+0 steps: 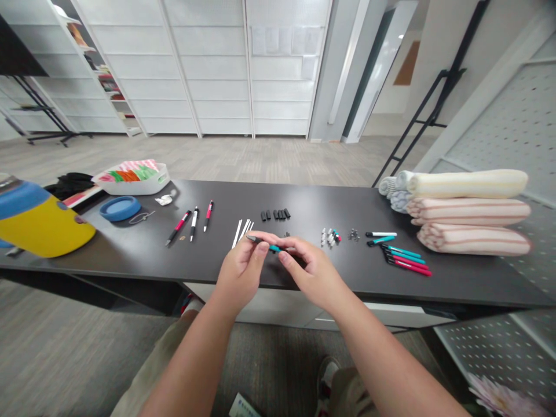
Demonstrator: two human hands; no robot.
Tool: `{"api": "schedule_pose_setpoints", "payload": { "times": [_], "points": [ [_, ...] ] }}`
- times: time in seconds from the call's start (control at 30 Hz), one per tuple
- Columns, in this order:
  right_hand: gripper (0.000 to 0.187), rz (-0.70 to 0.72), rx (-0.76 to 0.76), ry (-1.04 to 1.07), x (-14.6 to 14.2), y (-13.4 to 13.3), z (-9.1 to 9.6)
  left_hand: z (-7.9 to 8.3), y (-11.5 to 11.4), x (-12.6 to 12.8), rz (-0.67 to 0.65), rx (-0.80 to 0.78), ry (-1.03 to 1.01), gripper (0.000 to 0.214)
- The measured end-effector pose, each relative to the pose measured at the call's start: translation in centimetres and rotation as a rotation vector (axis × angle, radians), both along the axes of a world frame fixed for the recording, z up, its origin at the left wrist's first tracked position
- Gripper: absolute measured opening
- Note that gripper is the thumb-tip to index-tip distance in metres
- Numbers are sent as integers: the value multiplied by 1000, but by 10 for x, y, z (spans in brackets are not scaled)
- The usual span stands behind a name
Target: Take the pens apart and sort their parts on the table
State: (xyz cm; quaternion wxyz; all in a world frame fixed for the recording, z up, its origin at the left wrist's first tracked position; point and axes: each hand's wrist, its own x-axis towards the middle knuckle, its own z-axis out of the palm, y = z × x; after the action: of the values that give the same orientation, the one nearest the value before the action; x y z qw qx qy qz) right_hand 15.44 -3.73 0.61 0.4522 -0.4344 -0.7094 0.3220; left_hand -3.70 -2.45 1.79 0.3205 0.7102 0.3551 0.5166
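Both my hands meet over the front edge of a dark table (130, 255), pinching one teal and black pen (273, 248) between them. My left hand (243, 263) grips its dark tip end; my right hand (310, 269) grips the other end. Just behind the hands lie white refills (242, 230), small black caps (275, 215) and tiny white and teal parts (329, 237). Three assembled pens (193, 223) in red and black lie to the left. Several teal and pink pen barrels (403, 258) lie to the right.
Rolled and folded towels (469, 211) are stacked at the table's right end. A yellow and blue container (41, 223), a blue ring (119, 208) and a white tray of coloured items (132, 176) sit at the left. My knees and shoe show below.
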Motion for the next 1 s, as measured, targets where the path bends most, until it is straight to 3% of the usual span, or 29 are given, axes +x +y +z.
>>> {"api": "schedule_pose_setpoints", "payload": {
  "times": [0.07,0.17,0.3,0.5,0.7,1.0],
  "points": [
    [29,-75,25,18,3,-1,0,5,1,-4,113,142,214,30],
    [50,-88,-34,26,8,-3,-1,9,5,-12,172,363,630,33],
    [62,-28,-114,-66,8,-1,-2,-1,11,-17,165,450,930,32],
    [47,-88,-78,-233,5,4,0,-24,14,-20,183,427,923,26],
    [20,-43,-143,-158,11,3,0,-22,16,-22,174,428,913,26],
    [21,-90,-195,-162,12,4,-2,-23,17,-22,131,413,937,30]
  ]
}}
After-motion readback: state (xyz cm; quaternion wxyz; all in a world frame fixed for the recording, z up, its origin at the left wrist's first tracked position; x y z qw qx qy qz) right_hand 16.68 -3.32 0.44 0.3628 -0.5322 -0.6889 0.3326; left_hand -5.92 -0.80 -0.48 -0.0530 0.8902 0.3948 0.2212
